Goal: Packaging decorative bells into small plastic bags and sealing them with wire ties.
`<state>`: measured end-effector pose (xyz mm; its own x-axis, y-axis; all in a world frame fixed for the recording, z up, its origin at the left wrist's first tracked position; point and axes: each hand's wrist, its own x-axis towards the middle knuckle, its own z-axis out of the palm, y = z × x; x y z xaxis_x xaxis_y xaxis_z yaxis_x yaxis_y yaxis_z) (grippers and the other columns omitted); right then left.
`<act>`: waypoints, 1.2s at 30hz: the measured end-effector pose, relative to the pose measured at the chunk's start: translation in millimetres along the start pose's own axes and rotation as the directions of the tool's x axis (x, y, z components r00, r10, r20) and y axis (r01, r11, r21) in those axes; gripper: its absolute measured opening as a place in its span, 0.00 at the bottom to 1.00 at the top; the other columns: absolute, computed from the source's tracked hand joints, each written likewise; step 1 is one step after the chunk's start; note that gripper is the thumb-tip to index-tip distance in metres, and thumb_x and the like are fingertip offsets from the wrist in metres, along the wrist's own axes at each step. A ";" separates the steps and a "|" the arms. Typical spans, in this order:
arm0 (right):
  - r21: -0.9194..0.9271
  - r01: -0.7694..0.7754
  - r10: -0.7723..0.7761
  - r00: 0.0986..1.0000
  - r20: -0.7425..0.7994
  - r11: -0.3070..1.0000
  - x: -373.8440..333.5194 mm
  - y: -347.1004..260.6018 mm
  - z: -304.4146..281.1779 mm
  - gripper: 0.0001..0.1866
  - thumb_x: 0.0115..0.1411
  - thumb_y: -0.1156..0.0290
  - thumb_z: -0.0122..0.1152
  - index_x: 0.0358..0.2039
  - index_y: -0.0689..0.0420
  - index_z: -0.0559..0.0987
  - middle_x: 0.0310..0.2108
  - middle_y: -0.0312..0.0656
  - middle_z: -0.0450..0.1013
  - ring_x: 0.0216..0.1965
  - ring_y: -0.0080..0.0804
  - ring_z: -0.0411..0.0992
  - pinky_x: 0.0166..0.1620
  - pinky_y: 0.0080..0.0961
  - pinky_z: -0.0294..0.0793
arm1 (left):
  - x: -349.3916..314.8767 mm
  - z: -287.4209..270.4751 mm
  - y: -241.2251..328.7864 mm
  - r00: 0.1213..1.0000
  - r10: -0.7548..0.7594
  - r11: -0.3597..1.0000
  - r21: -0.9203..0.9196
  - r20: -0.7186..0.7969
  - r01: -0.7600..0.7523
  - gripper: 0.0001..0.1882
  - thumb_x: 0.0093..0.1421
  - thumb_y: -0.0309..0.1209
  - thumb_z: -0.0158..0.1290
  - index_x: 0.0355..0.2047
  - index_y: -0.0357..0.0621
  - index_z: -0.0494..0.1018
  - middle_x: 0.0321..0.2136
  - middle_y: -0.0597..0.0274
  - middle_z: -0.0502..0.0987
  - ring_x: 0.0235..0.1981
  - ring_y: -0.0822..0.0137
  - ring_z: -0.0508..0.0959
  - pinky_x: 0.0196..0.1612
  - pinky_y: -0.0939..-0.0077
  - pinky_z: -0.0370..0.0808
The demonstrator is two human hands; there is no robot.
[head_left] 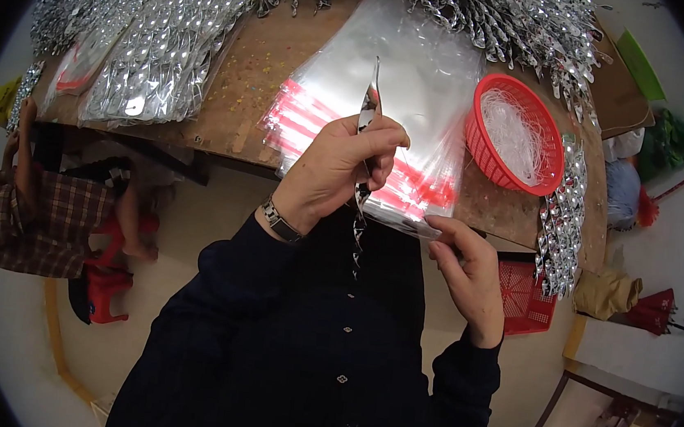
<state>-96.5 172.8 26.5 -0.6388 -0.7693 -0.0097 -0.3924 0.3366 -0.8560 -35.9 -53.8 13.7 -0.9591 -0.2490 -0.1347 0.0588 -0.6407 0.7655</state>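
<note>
My left hand (343, 164) is closed around a shiny silver twisted strip (370, 105). One end of the strip stands up above the fist, and its spiral tail hangs down in front of my dark shirt. My right hand (468, 267) is at the table's front edge, its index finger and thumb apart; any thin thread between them is too fine to make out. Under and beyond both hands lies a stack of clear plastic bags (406, 63) with red-printed bands along their near ends. To its right sits a red plastic basket (511, 180) holding a tangle of clear thread (514, 135).
Silver twisted strips (492, 18) are heaped along the back of the wooden table (249, 65). Bagged strips (163, 56) lie at left, and more strips (561, 226) hang off the right edge. A red crate (527, 297) stands below. Another person (37, 217) sits at far left.
</note>
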 end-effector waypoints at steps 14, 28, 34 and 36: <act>-0.137 -0.039 0.038 0.999 -0.008 0.990 -9.1 10.9 -11.3 0.10 0.57 0.80 0.55 0.40 0.64 0.77 0.29 0.39 0.73 0.29 0.22 0.70 0.34 0.19 0.69 | -4.8 -4.2 1.4 0.997 0.048 0.998 0.038 -0.061 -0.046 0.07 0.61 0.30 0.53 0.34 0.37 0.73 0.18 0.68 0.68 0.19 0.75 0.69 0.22 0.83 0.64; 0.593 0.097 0.016 0.983 -0.183 0.799 15.4 -23.0 19.4 0.18 0.61 0.78 0.49 0.53 0.62 0.67 0.49 0.44 0.71 0.30 0.18 0.67 0.35 0.14 0.66 | -18.8 20.6 -16.3 0.995 0.093 0.960 0.263 0.034 -0.098 0.06 0.61 0.29 0.53 0.29 0.40 0.74 0.21 0.74 0.70 0.21 0.83 0.67 0.25 0.88 0.65; 0.620 0.031 0.070 0.988 -0.138 0.784 32.6 -21.2 28.9 0.12 0.63 0.76 0.50 0.47 0.62 0.69 0.35 0.37 0.72 0.29 0.18 0.68 0.34 0.15 0.67 | -23.5 20.8 -26.9 0.992 0.120 0.956 0.268 0.026 -0.122 0.08 0.62 0.31 0.53 0.28 0.41 0.73 0.22 0.76 0.70 0.20 0.86 0.65 0.22 0.90 0.62; 0.579 0.014 0.061 0.992 -0.110 0.815 33.9 -20.9 30.2 0.11 0.62 0.75 0.53 0.44 0.61 0.70 0.30 0.35 0.72 0.28 0.17 0.68 0.33 0.14 0.67 | -24.5 20.3 -27.7 0.992 0.127 0.954 0.271 0.021 -0.128 0.08 0.63 0.31 0.53 0.28 0.41 0.73 0.22 0.76 0.70 0.20 0.86 0.65 0.22 0.90 0.61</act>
<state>-90.0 123.2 28.5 -0.7304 -0.6830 -0.0056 0.0550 -0.0507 -0.9972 -19.6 -15.3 8.6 -0.9495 -0.3130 -0.0227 0.1043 -0.3828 0.9179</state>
